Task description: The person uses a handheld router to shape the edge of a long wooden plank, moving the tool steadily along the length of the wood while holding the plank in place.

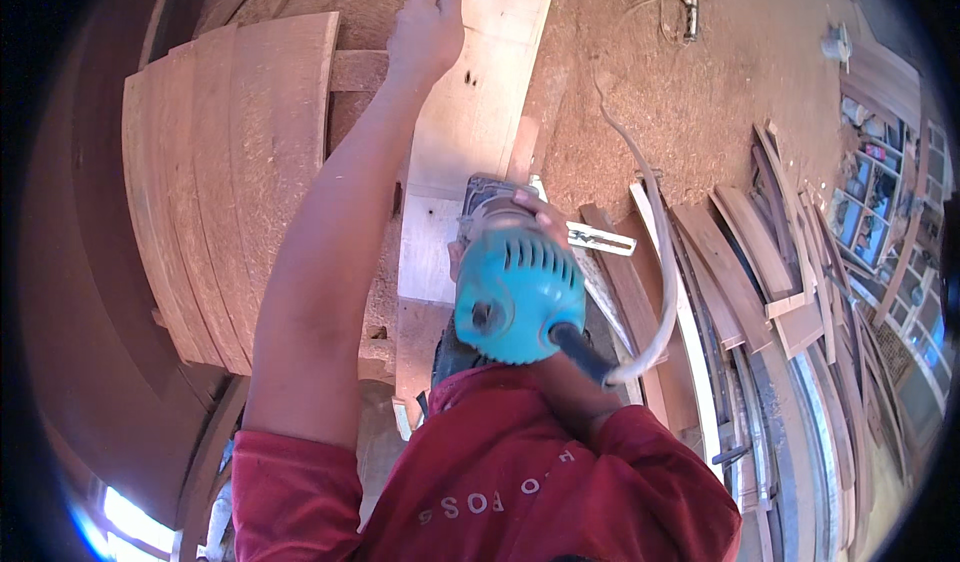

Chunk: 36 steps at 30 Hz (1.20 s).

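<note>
A long pale plank (485, 82) runs up from my body toward the top edge. My left hand (425, 32) reaches to the far part of its left edge, fingers closed on something cut off by the frame. My right hand (545, 217) grips a teal handheld router (515, 282) with a metal base, resting on the plank's right edge; its lower housing and most of my fingers are hidden by the motor. A cable (655, 252) runs from the motor, and a pale slotted bar (600, 240) sticks out to the right.
Curved wooden panels (200, 202) lie at left on a dusty floor (720, 102). Loose wooden strips (720, 272) are piled at right, near a lattice frame with panes (870, 192). A small metal tool with a cord (690, 19) lies at upper right.
</note>
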Each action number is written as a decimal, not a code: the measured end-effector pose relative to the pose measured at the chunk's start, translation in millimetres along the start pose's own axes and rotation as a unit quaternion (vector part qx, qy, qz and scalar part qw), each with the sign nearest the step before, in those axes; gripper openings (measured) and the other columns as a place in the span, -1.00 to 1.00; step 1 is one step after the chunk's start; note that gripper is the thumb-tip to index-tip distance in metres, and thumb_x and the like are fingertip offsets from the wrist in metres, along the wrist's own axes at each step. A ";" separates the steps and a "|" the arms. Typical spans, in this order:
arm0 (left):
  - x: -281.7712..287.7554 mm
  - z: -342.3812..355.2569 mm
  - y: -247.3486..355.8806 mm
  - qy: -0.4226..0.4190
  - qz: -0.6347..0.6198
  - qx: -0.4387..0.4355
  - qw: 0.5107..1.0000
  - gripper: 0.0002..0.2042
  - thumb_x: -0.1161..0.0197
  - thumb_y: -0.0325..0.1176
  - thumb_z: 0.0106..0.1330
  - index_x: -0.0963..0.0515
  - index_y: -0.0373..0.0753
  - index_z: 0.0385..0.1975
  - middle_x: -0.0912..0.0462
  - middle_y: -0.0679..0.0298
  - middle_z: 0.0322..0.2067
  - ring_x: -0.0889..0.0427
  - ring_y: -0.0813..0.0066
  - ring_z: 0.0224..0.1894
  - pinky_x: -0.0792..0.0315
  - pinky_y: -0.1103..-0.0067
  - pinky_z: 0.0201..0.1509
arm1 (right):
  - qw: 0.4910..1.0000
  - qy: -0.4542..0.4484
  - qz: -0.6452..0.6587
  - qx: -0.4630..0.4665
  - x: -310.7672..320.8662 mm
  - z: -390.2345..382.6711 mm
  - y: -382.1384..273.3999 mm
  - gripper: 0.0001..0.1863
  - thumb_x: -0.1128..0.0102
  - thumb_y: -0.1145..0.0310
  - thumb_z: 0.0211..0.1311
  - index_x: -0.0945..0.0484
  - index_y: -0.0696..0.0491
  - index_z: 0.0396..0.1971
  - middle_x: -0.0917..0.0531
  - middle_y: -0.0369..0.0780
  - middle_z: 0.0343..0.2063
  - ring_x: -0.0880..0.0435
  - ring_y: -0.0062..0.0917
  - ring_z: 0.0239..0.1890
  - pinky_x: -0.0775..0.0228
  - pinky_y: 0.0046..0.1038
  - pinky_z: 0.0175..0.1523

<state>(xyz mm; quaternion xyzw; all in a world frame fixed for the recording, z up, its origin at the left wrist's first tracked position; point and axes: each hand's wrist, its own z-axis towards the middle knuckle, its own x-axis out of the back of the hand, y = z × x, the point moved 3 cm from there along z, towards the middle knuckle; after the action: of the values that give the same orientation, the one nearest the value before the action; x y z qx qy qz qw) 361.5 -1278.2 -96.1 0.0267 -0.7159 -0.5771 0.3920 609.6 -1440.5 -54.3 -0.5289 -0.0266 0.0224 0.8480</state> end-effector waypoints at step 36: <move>8.5 -4.9 31.2 -0.033 -0.046 -0.020 0.998 -0.45 0.24 0.02 0.68 -0.53 -0.18 0.35 -0.62 -0.18 0.18 -0.56 -0.15 0.30 -0.43 0.22 0.34 | 0.993 -0.036 -0.061 0.093 -16.3 27.7 -0.3 0.00 -0.64 0.24 -0.01 -0.20 -0.06 0.42 -0.54 -0.02 0.13 -0.58 -0.14 0.21 -0.39 -0.10 0.36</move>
<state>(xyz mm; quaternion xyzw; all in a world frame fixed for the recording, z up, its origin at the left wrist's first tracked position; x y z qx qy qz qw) 371.4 -1276.0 -65.1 0.0329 -0.7150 -0.6090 0.3419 591.5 -1416.8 -42.2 -0.4440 -0.0872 -0.0079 0.8917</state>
